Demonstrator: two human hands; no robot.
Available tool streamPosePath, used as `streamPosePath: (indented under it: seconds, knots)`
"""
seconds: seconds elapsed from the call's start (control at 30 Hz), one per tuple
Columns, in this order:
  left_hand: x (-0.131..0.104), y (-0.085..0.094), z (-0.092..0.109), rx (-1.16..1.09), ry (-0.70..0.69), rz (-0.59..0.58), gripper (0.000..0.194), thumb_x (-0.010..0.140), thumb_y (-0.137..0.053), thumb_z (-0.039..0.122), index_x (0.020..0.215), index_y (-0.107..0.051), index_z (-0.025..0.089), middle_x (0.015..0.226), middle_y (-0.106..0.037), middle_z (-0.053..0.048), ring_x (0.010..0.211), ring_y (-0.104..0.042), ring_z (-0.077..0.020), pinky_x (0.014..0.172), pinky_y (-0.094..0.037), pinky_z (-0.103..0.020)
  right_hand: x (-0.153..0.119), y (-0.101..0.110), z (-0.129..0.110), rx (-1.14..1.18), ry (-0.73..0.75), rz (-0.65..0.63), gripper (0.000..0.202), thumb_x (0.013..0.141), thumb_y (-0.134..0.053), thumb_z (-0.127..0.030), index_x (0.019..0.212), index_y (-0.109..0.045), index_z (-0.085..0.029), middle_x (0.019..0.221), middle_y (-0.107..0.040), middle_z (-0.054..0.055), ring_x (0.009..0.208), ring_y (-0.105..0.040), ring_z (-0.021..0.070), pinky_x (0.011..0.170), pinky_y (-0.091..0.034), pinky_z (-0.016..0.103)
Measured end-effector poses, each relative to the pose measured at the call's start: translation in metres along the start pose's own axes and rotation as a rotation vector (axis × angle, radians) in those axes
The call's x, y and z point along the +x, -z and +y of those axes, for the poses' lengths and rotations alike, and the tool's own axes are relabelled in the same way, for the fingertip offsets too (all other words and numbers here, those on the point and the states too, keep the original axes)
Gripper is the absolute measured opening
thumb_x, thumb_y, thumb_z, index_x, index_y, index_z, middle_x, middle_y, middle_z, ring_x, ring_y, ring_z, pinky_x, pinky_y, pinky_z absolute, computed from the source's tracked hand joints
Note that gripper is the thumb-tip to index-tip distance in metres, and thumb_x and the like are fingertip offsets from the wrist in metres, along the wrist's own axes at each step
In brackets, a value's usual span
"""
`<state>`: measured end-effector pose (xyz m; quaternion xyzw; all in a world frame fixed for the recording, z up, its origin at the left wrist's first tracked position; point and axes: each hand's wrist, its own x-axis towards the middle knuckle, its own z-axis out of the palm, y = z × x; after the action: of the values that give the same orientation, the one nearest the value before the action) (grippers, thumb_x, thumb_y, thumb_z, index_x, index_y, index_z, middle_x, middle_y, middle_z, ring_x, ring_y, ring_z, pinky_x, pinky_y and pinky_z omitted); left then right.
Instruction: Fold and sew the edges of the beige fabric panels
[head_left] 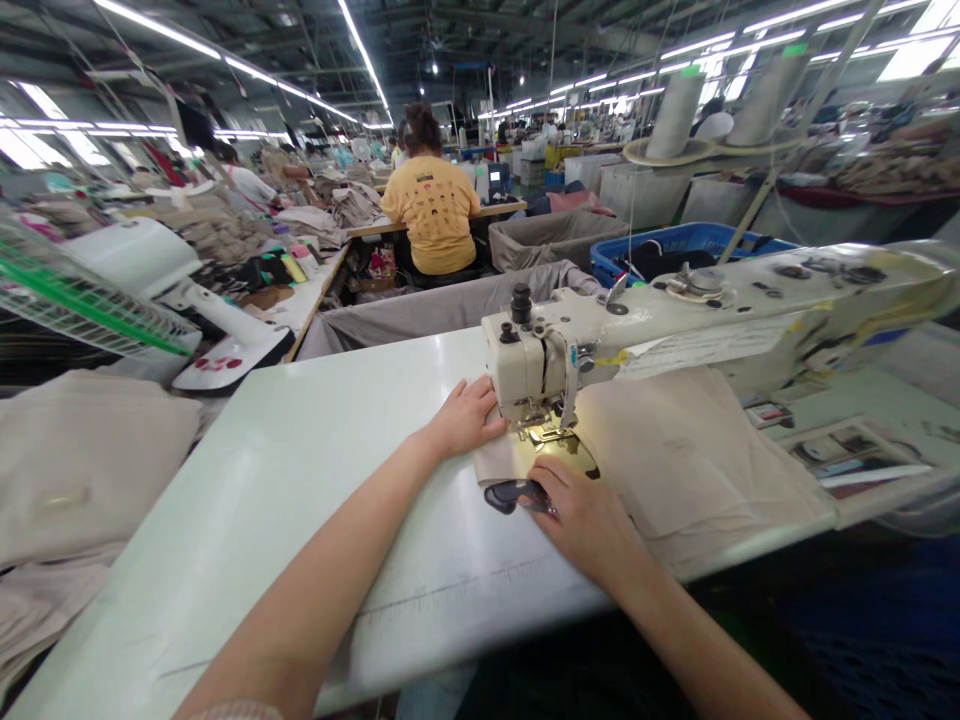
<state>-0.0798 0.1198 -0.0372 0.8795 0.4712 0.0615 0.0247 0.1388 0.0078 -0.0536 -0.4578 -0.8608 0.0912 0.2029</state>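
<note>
A beige fabric piece (495,462) lies under the head of a white sewing machine (517,360), where a lamp lights the needle area. My left hand (469,418) rests flat on the fabric's left edge beside the machine head, fingers stretched out. In front of the needle, my right hand (577,510) is closed around a pair of dark-handled scissors (504,496). Its fingertips also touch the near edge of the fabric; the scissors' blades are mostly hidden by the hand. A stack of beige fabric pieces (675,450) lies right of the needle area.
More beige fabric (82,470) is piled at the left, near a white fan (135,280). Beyond the pale table (315,440) stand a grey cloth-lined bin (420,310) and a blue basket (675,240). A person in a yellow shirt (431,215) sits ahead. Thread cones (675,115) stand at right.
</note>
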Motion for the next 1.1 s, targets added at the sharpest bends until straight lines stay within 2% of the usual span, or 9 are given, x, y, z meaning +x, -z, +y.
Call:
streamPosePath:
  seconds: [0.1, 0.2, 0.3, 0.37, 0.53, 0.7, 0.8, 0.93, 1.1]
  knots:
    - [-0.006, 0.004, 0.016, 0.04, 0.034, 0.053, 0.025, 0.094, -0.051, 0.026, 0.11, -0.067, 0.014, 0.116, -0.066, -0.014, 0.117, -0.056, -0.03, 0.107, -0.042, -0.049, 0.0, 0.001, 0.001, -0.002, 0.005, -0.008, 0.013, 0.093, -0.057, -0.021, 0.102, -0.065, -0.02, 0.109, -0.07, 0.007, 0.086, -0.068, 0.0189, 0.069, -0.053, 0.026]
    - [-0.026, 0.003, 0.046, 0.038, 0.053, 0.061, 0.023, 0.094, -0.045, 0.014, 0.097, -0.068, 0.012, 0.099, -0.068, -0.014, 0.097, -0.064, -0.0271, 0.091, -0.054, -0.044, -0.006, -0.001, 0.002, -0.018, 0.006, -0.012, 0.021, 0.093, -0.058, -0.022, 0.112, -0.065, -0.019, 0.12, -0.069, 0.009, 0.089, -0.07, 0.0207, 0.074, -0.055, 0.029]
    - [-0.054, -0.003, 0.074, -0.05, -0.135, 0.052, 0.021, 0.094, -0.048, 0.014, 0.104, -0.067, 0.015, 0.105, -0.068, -0.012, 0.104, -0.064, -0.0253, 0.092, -0.056, -0.04, -0.012, -0.002, 0.003, -0.035, -0.001, -0.019, 0.034, 0.091, -0.057, -0.019, 0.125, -0.062, -0.018, 0.13, -0.067, 0.011, 0.094, -0.071, 0.0223, 0.078, -0.057, 0.031]
    - [-0.067, -0.006, 0.082, -0.09, -0.206, 0.083, 0.025, 0.096, -0.045, 0.013, 0.111, -0.064, 0.015, 0.111, -0.067, -0.013, 0.11, -0.062, -0.0248, 0.095, -0.056, -0.041, -0.013, 0.0, 0.002, -0.045, -0.008, -0.039, 0.04, 0.089, -0.056, -0.015, 0.128, -0.061, -0.019, 0.132, -0.066, 0.011, 0.094, -0.072, 0.0218, 0.077, -0.058, 0.03]
    - [-0.069, -0.008, 0.074, -0.144, -0.238, 0.079, 0.026, 0.098, -0.042, 0.015, 0.113, -0.063, 0.014, 0.114, -0.065, -0.012, 0.113, -0.062, -0.0241, 0.098, -0.056, -0.041, -0.004, 0.004, 0.002, -0.032, -0.026, -0.084, 0.037, 0.089, -0.055, -0.014, 0.125, -0.063, -0.019, 0.131, -0.067, 0.009, 0.093, -0.073, 0.0217, 0.077, -0.058, 0.03]
    - [-0.055, -0.005, 0.057, -0.135, -0.225, 0.09, 0.026, 0.097, -0.042, 0.012, 0.111, -0.064, 0.012, 0.115, -0.064, -0.014, 0.112, -0.062, -0.0245, 0.097, -0.056, -0.038, 0.017, 0.002, 0.009, 0.04, -0.009, -0.07, 0.042, 0.088, -0.056, -0.011, 0.13, -0.061, -0.018, 0.137, -0.063, 0.01, 0.112, -0.067, 0.0236, 0.091, -0.056, 0.034]
    - [-0.048, -0.004, 0.05, -0.136, -0.236, 0.109, 0.026, 0.097, -0.042, 0.013, 0.109, -0.065, 0.013, 0.114, -0.065, -0.013, 0.112, -0.061, -0.0244, 0.098, -0.056, -0.04, 0.023, 0.002, 0.011, 0.049, -0.025, -0.086, 0.041, 0.09, -0.055, -0.013, 0.13, -0.061, -0.019, 0.14, -0.061, 0.01, 0.115, -0.066, 0.0251, 0.094, -0.055, 0.038]
    - [-0.046, -0.007, 0.045, -0.149, -0.234, 0.138, 0.026, 0.099, -0.04, 0.015, 0.105, -0.066, 0.013, 0.112, -0.065, -0.014, 0.11, -0.062, -0.0246, 0.098, -0.056, -0.041, 0.018, 0.003, 0.01, 0.063, -0.044, -0.09, 0.044, 0.089, -0.054, -0.011, 0.132, -0.061, -0.02, 0.142, -0.06, 0.009, 0.118, -0.064, 0.0249, 0.098, -0.054, 0.038]
    - [-0.049, -0.014, 0.045, -0.168, -0.185, 0.204, 0.029, 0.097, -0.043, 0.016, 0.12, -0.061, 0.014, 0.12, -0.064, -0.015, 0.114, -0.062, -0.025, 0.099, -0.056, -0.043, 0.005, -0.002, 0.006, 0.03, -0.082, -0.079, 0.047, 0.086, -0.055, -0.011, 0.132, -0.061, -0.019, 0.143, -0.059, 0.008, 0.116, -0.065, 0.0251, 0.095, -0.056, 0.038]
